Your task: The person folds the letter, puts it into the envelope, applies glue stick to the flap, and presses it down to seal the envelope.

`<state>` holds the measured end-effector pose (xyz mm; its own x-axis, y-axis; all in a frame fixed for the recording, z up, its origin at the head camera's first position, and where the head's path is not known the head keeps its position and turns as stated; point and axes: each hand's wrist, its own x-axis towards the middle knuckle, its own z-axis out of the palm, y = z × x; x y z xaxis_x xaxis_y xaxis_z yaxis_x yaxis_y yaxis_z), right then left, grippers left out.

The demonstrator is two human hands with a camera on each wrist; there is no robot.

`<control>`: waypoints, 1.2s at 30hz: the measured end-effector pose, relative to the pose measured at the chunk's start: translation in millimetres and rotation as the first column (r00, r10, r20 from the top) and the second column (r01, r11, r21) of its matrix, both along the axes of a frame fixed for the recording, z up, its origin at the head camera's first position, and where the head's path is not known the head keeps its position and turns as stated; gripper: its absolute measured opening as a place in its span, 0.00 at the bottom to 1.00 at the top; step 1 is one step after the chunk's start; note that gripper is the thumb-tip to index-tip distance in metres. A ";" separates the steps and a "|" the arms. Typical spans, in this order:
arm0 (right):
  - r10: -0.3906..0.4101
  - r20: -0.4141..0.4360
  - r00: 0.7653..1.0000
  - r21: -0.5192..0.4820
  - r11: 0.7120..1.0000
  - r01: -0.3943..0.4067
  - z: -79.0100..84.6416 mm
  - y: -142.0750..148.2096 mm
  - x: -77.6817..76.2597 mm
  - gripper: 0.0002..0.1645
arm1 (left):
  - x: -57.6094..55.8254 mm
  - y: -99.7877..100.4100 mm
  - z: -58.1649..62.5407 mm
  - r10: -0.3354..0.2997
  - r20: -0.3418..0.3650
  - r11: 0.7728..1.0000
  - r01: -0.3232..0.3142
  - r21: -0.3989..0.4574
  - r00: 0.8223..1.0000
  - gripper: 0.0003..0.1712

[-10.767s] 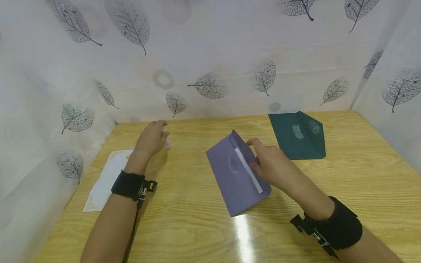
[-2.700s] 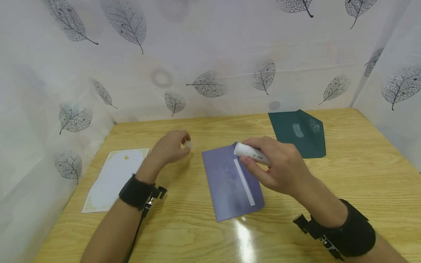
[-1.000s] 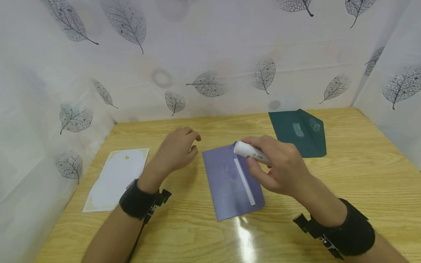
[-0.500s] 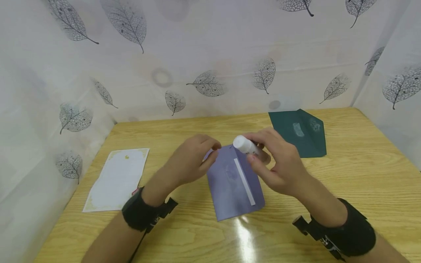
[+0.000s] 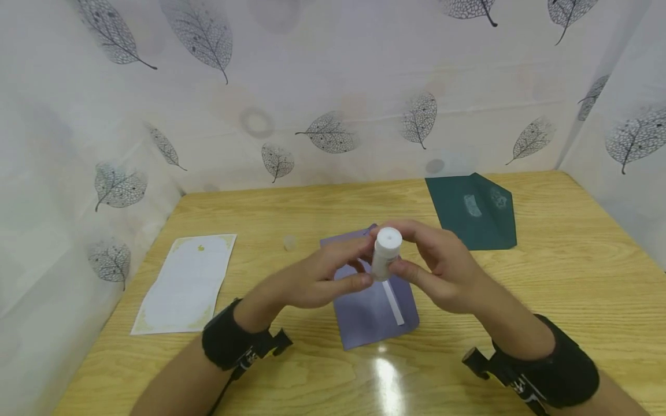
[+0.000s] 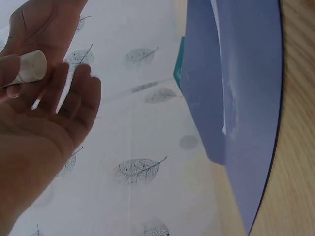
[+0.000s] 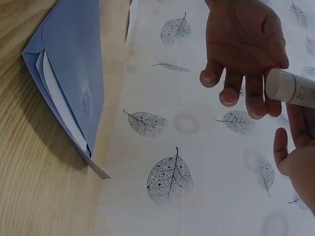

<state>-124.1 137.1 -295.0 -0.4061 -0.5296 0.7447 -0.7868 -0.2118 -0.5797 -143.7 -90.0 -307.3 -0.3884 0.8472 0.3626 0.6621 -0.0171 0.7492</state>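
A white glue stick (image 5: 385, 257) is held upright by my right hand (image 5: 447, 268), between thumb and fingers, over the purple envelope (image 5: 359, 320). My left hand (image 5: 317, 277) reaches in from the left, its fingers and thumb spread close beside the stick's lower part; whether they touch it I cannot tell. In the right wrist view, the glue stick (image 7: 290, 87) slants across the left hand (image 7: 241, 44). The envelope lies with a white strip (image 5: 393, 303) showing along its flap opening. A small translucent cap (image 5: 289, 242) sits on the table left of the envelope.
On the left lies a white sheet with yellow corner decoration (image 5: 182, 289). A dark green envelope (image 5: 468, 219) with pale patches lies open at the back right. Leaf-printed white cloth (image 5: 343, 75) encloses the wooden table (image 5: 291, 358) at the back and sides.
The left hand has put down the cap and moved right toward the glue stick. My right hand, which earlier held up the envelope, has turned the glue stick upright.
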 end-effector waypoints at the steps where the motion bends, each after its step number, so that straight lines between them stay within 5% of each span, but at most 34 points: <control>1: 0.027 0.007 1.000 -0.003 1.000 -0.027 0.1 0.1 -0.2 0.23 | -0.3 0.3 -1.0 -0.033 0.012 0.999 0.033 0.002 0.999 0.19; 5: 0.111 0.048 0.993 0.006 0.994 -0.112 1.4 1.9 -0.6 0.25 | -0.7 2.2 -4.2 -0.143 0.084 0.990 0.142 0.021 0.986 0.22; 10: 0.118 0.072 0.990 -0.008 0.993 -0.118 1.4 3.4 0.2 0.26 | 0.1 4.0 -6.2 -0.156 0.093 0.987 0.151 0.058 0.983 0.21; 16: 0.058 0.065 0.996 -0.020 0.998 -0.057 -0.4 2.3 0.8 0.24 | 0.1 4.4 -7.2 -0.043 -0.013 0.998 0.043 0.042 0.999 0.20; 20: 0.006 0.060 0.998 -0.024 1.000 -0.004 0.7 0.7 1.2 0.25 | 1.5 7.1 -8.7 0.071 -0.086 0.996 -0.066 0.058 0.994 0.23; 27: -0.230 0.109 0.967 -0.038 0.971 0.235 1.7 -1.7 6.3 0.26 | 12.8 18.7 -10.2 0.338 -0.149 0.937 -0.318 0.143 0.929 0.16; 36: -0.314 0.162 0.935 -0.105 0.937 0.333 -0.9 -6.3 9.4 0.24 | 27.0 27.6 -11.6 0.482 -0.121 0.866 -0.450 0.220 0.868 0.12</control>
<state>-114.7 130.9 -295.9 -0.6446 -0.2556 0.7205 -0.7377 -0.0394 -0.6740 -116.7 -62.4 -319.0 -0.6416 0.4970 0.5842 0.7403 0.2018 0.6413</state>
